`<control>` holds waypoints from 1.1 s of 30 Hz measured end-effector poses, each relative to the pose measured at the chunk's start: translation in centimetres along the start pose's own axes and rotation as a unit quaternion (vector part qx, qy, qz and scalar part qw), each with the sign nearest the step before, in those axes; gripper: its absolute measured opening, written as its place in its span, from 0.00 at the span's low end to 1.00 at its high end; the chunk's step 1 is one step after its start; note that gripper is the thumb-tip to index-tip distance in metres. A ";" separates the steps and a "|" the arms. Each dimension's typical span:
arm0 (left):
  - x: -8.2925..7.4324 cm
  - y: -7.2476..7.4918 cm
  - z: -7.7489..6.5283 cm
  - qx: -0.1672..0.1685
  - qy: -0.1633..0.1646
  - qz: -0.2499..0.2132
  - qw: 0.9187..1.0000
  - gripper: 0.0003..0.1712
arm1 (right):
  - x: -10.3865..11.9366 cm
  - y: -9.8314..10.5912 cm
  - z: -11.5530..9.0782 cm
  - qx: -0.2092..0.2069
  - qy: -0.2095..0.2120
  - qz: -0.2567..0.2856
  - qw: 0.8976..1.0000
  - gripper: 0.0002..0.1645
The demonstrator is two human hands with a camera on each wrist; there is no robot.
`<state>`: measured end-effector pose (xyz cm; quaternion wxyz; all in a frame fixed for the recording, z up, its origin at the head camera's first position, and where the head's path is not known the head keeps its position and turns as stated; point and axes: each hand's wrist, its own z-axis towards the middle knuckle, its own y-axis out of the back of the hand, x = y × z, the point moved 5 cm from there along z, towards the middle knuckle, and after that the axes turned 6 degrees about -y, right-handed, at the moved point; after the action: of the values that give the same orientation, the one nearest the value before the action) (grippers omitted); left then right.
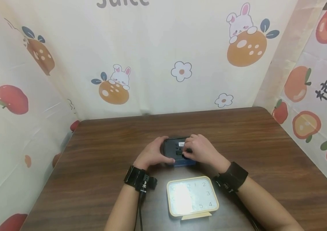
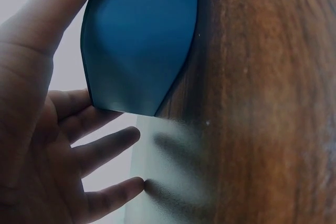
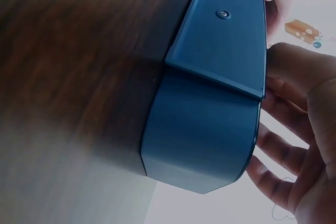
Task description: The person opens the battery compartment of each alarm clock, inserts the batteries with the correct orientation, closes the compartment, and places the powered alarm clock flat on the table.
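Observation:
A dark blue device [image 1: 170, 147] with a black back lies back-up on the table. Its back carries a white label [image 1: 181, 144] and a small slot-like recess. My left hand [image 1: 153, 152] grips its left end, thumb on the near edge and fingers at the far side; the left wrist view shows the curved blue end [image 2: 142, 40]. My right hand [image 1: 199, 149] has curled fingers over the back beside the recess, hiding what they touch. In the right wrist view, the case [image 3: 210, 135] shows a recessed panel with one screw [image 3: 224, 14], and the right hand [image 3: 310, 114] lies along its upper edge.
A yellow-framed clock [image 1: 192, 196] lies face up in front of the device, between the forearms, with glare on its dial. Black wrist straps [image 1: 136, 178] trail cables toward me. Fruit-printed curtains [image 1: 152, 57] surround the brown wooden table [image 1: 108, 144].

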<state>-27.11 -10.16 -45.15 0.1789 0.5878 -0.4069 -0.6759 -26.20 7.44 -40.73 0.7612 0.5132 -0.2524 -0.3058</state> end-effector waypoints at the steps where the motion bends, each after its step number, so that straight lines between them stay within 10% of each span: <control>1: 0.0 0.0 0.0 0.000 0.000 0.001 1.000 0.55 | -0.1 -0.1 0.0 0.004 -0.004 -0.001 1.000 0.05; 14: -0.3 0.2 0.0 0.002 0.001 0.006 1.000 0.56 | -2.1 -0.6 -0.3 0.060 -0.221 0.068 0.971 0.38; 27: 0.0 -0.1 0.0 -0.001 0.002 0.004 1.000 0.57 | -4.0 -2.2 -0.7 0.138 -0.281 0.163 0.936 0.51; 33: -0.1 0.0 0.0 -0.001 0.004 0.004 1.000 0.57 | -3.9 -2.2 -0.7 0.137 -0.277 0.169 0.936 0.50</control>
<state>-27.09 -10.11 -45.13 0.1838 0.5886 -0.4083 -0.6731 -28.88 10.04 -43.29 0.6235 0.4571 -0.5763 -0.2649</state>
